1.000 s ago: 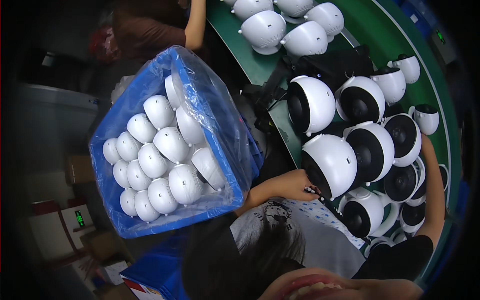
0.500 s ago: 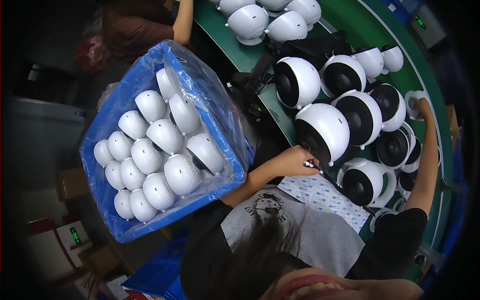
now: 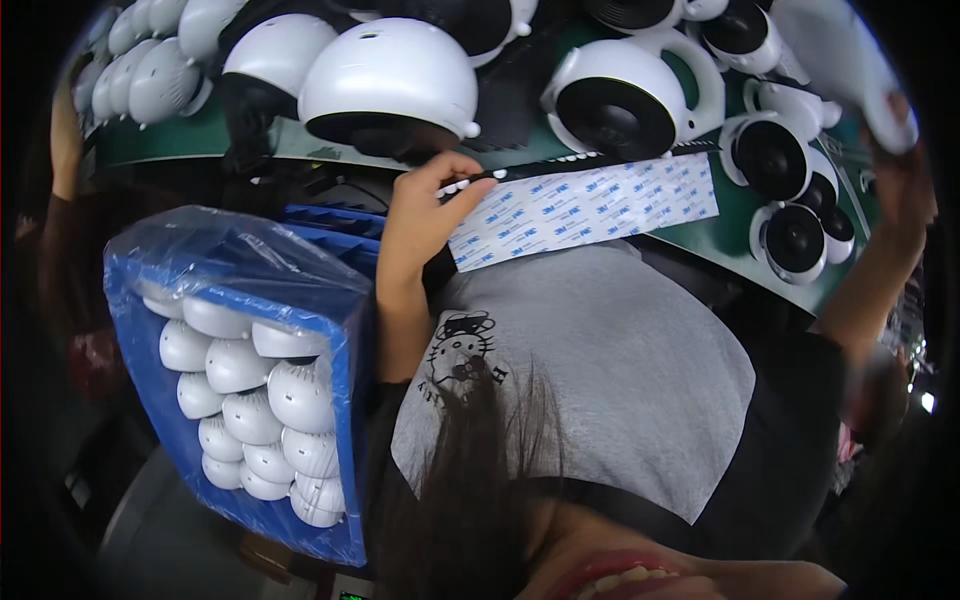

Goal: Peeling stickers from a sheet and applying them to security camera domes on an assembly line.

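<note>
My left hand pinches the near-left end of a narrow black strip dotted with small white knobs. Just below the strip lies a white backing sheet printed in blue, close against my shirt. At the far right, my right hand is closed on a white plastic part, raised and smeared by motion. Beyond my left hand sits a big white dome housing with a black underside. A white housing with a black round face and a ring-shaped handle stands past the strip.
A blue crate lined with clear plastic, holding several white dome shells, stands at my left. More white housings crowd the green table at the right. Another person's arm shows at the far left.
My view has turned, so the crate and table appear shifted. My right hand now has a larger white part up at the far right. My left hand still pinches the black strip.
</note>
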Available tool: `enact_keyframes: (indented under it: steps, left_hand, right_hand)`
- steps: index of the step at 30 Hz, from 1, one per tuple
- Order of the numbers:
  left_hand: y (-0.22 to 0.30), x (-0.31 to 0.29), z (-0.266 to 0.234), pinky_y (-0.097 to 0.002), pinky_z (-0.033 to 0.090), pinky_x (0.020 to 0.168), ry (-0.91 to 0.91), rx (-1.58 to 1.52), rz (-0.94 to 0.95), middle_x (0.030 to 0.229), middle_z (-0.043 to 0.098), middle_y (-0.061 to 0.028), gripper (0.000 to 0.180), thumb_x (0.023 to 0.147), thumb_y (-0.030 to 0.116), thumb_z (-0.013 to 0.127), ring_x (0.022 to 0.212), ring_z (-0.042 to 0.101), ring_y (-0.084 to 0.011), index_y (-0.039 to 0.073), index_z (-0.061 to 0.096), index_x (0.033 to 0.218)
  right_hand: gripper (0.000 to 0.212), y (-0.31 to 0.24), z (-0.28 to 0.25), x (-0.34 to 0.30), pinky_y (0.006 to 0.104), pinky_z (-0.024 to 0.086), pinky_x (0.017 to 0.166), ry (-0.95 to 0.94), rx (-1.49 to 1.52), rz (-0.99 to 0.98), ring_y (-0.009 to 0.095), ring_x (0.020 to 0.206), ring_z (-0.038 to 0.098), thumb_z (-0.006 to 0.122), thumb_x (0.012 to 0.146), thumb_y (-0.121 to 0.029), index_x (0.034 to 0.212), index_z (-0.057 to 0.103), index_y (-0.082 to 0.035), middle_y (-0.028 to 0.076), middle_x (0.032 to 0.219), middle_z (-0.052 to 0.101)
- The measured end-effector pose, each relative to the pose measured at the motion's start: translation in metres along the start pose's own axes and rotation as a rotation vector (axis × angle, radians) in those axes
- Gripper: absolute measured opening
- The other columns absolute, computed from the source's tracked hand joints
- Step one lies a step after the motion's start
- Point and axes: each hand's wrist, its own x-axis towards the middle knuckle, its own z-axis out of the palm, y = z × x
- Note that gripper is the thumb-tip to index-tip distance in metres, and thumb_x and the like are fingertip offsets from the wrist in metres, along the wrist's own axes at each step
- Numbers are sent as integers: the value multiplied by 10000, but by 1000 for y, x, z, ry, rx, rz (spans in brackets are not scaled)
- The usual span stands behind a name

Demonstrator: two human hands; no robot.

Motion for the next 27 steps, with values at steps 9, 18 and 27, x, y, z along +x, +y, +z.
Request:
enact_keyframes:
  steps: [9, 18, 27]
  left_hand:
    - [11, -6, 1, -216, 438, 632, -59, 6, 83, 734, 612, -69, 164, 715, 25, 669, 682, 569, -104, -21, 627, 867]
    - [35, -10, 9, -226, 433, 577, 6, 112, 306, 724, 597, -85, 136, 675, -24, 659, 640, 577, -138, -30, 623, 806]
    - [57, -13, 15, -234, 428, 577, 36, 178, 425, 730, 596, -106, 179, 639, -51, 661, 634, 565, -165, -29, 609, 808]
  right_hand:
    - [225, 147, 12, -35, 444, 489, 746, 262, 303, -71, 254, 881, 582, 375, 925, -198, 873, 499, -17, 140, 903, 597]
    - [279, 146, 25, -31, 261, 462, 656, 773, -816, 351, 138, 714, 582, 476, 906, -249, 829, 592, -7, 78, 809, 627]
    - [295, 170, 152, -2, 317, 451, 752, -104, -749, -247, 233, 842, 554, 692, 691, -68, 951, 563, -15, 89, 908, 566]
